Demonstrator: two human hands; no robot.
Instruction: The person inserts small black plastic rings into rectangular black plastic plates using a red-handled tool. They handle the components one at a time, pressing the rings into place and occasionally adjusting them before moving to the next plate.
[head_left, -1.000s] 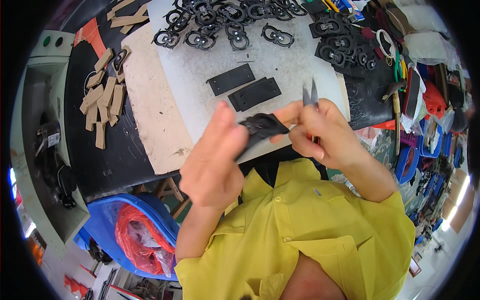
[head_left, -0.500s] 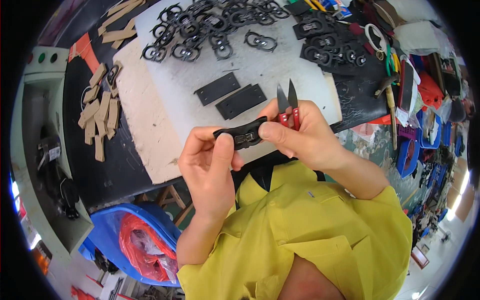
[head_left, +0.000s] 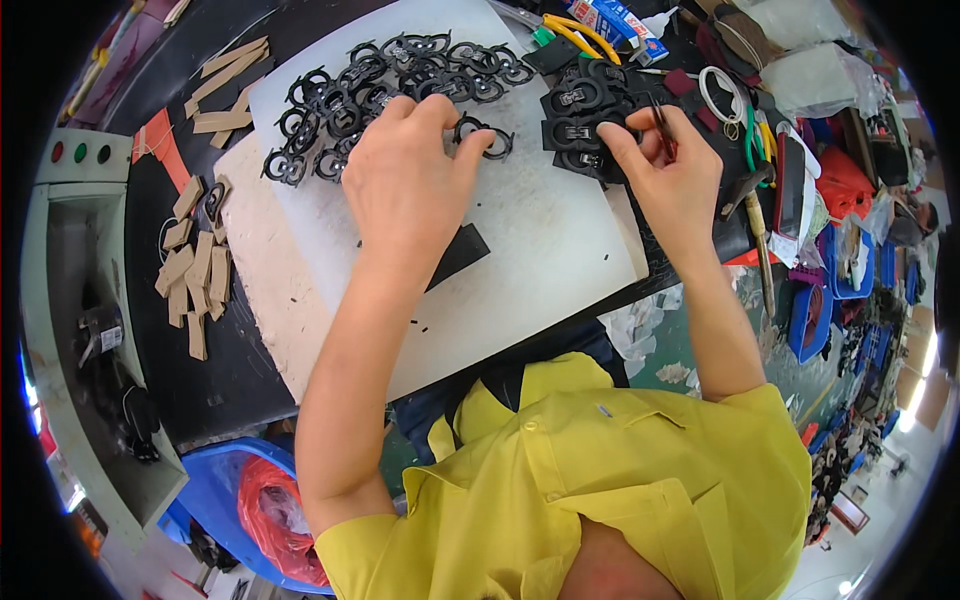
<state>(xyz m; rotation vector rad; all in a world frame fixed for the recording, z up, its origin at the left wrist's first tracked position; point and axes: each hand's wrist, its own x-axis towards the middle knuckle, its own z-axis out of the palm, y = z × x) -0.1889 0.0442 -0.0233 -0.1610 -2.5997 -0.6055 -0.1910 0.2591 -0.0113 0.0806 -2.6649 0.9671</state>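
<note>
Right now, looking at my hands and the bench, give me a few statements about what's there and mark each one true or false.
1. The left hand rests on a black loop-shaped piece. True.
2. The right hand is empty. False: it holds a small cutting tool.
3. The work lies on a white board. True.
4. The tan strips sit to the person's right. False: they lie on the left.
5. A hammer lies right of the right hand. True.

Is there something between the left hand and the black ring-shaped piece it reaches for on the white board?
Nothing visible does. The left hand already has its fingertips on the black ring-shaped piece, which lies apart from the pile of black pieces on the white board.
</note>
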